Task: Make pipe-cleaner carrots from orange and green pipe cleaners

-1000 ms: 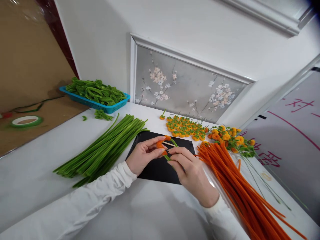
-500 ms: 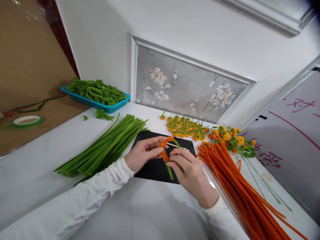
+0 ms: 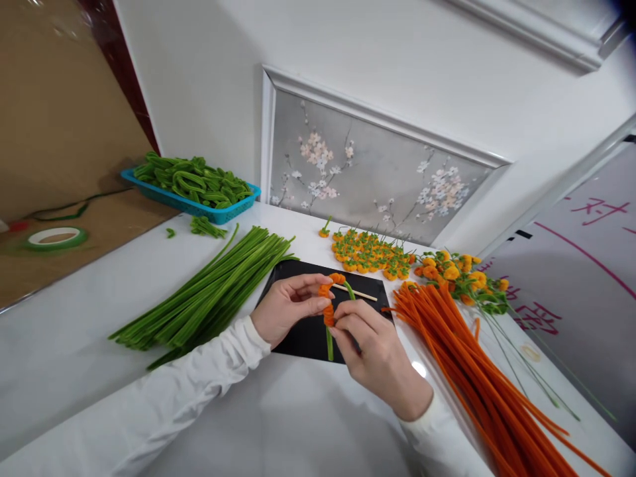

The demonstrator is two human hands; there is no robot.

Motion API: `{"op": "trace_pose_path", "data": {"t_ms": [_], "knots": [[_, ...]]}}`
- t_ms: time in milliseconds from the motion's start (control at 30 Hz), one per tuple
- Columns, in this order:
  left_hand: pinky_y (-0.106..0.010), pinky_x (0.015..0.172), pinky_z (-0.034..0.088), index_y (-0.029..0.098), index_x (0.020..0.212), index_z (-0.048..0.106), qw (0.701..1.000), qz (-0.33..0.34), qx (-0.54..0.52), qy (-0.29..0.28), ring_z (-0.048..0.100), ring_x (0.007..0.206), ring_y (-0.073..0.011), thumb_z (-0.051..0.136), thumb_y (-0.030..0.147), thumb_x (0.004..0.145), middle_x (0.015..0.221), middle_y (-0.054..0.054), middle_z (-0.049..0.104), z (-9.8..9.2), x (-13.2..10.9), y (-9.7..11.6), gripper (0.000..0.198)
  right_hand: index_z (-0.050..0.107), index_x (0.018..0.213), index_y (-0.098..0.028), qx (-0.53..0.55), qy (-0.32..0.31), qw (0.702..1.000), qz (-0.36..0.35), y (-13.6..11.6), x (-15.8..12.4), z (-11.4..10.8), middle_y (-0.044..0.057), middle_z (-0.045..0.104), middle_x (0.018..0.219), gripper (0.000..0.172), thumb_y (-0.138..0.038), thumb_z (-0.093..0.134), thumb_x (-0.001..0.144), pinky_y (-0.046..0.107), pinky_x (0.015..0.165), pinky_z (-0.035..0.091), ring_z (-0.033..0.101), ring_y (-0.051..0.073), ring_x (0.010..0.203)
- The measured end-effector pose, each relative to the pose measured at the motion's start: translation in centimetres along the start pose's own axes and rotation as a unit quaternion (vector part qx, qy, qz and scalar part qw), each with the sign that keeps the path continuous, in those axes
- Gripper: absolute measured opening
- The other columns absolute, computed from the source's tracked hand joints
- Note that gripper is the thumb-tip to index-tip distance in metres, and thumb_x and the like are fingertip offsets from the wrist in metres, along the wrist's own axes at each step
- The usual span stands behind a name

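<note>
My left hand (image 3: pixel 285 306) and my right hand (image 3: pixel 370 348) meet over a black mat (image 3: pixel 303 334) and both pinch one small piece: an orange pipe cleaner coil (image 3: pixel 328 306) twisted round a green pipe cleaner stem (image 3: pixel 328 344). The coil curls up between my fingertips, and the green stem hangs down below them. A thin wooden stick (image 3: pixel 358 293) lies on the mat just behind my right fingers.
A bundle of green pipe cleaners (image 3: pixel 213 288) lies left of the mat, a bundle of orange ones (image 3: pixel 477 371) right. Finished small orange flowers (image 3: pixel 370 253) and stemmed yellow-orange ones (image 3: pixel 462 273) sit behind. A blue basket (image 3: pixel 191 207) of green pieces and a tape roll (image 3: pixel 53 237) are far left.
The orange coil has turned from lying across to standing upright between my fingers, and the green stem now points down. The wooden stick now lies on the mat.
</note>
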State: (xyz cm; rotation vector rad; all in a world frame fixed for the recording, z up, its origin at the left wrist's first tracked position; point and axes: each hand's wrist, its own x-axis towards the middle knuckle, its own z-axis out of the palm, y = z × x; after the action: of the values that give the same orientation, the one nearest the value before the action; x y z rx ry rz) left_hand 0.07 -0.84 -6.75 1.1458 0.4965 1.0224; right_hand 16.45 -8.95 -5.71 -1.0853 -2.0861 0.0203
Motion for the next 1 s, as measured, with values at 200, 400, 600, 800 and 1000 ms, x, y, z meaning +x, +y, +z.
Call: {"op": "trace_pose_path", "data": {"t_ms": [200, 400, 600, 800, 1000], "knots": [[-0.027, 0.075, 0.056, 0.019, 0.098, 0.072, 1.0, 0.015, 0.026, 0.007, 0.068, 0.081, -0.0149, 0.078, 0.017, 0.066, 0.089, -0.005, 0.074, 0.2, 0.0, -0.2, 0.033, 0.057, 0.084, -0.018, -0.013, 0.047, 0.999, -0.004, -0.3, 0.0, 0.4, 0.008, 0.06, 0.092, 0.011, -0.01, 0.049, 0.088, 0.032, 0.073, 0.052, 0.059, 0.017, 0.083], [-0.03, 0.078, 0.056, 0.018, 0.099, 0.072, 0.999, -0.02, -0.018, 0.037, 0.069, 0.089, -0.02, 0.08, 0.021, 0.064, 0.097, -0.008, 0.074, 0.7, -0.3, 0.1, 0.035, 0.058, 0.091, -0.018, -0.019, 0.067, 0.997, -0.012, -0.3, 0.1, 0.5, 0.009, 0.061, 0.095, 0.011, -0.01, 0.051, 0.088, 0.032, 0.079, 0.053, 0.06, 0.018, 0.09], [-0.021, 0.071, 0.055, 0.02, 0.098, 0.071, 0.995, -0.043, -0.064, 0.068, 0.069, 0.081, -0.0144, 0.081, 0.021, 0.063, 0.086, -0.003, 0.075, 1.1, -0.4, 0.3, 0.036, 0.059, 0.098, -0.019, -0.009, 0.067, 0.998, -0.013, -0.1, 0.1, 0.2, 0.009, 0.06, 0.103, 0.018, -0.008, 0.047, 0.089, 0.032, 0.085, 0.052, 0.059, 0.017, 0.097], [-0.026, 0.071, 0.056, 0.016, 0.092, 0.072, 0.994, -0.048, -0.055, 0.079, 0.069, 0.079, -0.0173, 0.083, 0.023, 0.059, 0.086, -0.006, 0.075, 1.4, -0.7, 0.0, 0.036, 0.058, 0.086, -0.018, -0.063, 0.046, 0.996, -0.032, -0.5, 0.0, 0.7, 0.008, 0.063, 0.095, 0.014, -0.007, 0.05, 0.084, 0.034, 0.074, 0.051, 0.059, 0.019, 0.085], [-0.028, 0.074, 0.055, 0.016, 0.09, 0.073, 0.996, -0.045, -0.048, 0.056, 0.069, 0.081, -0.0184, 0.081, 0.023, 0.063, 0.088, -0.007, 0.075, 1.6, -0.8, -0.1, 0.029, 0.056, 0.084, -0.018, -0.108, 0.064, 0.991, -0.045, -0.8, 0.0, 1.1, 0.007, 0.064, 0.091, 0.013, -0.007, 0.052, 0.081, 0.035, 0.069, 0.047, 0.058, 0.019, 0.079]]}}
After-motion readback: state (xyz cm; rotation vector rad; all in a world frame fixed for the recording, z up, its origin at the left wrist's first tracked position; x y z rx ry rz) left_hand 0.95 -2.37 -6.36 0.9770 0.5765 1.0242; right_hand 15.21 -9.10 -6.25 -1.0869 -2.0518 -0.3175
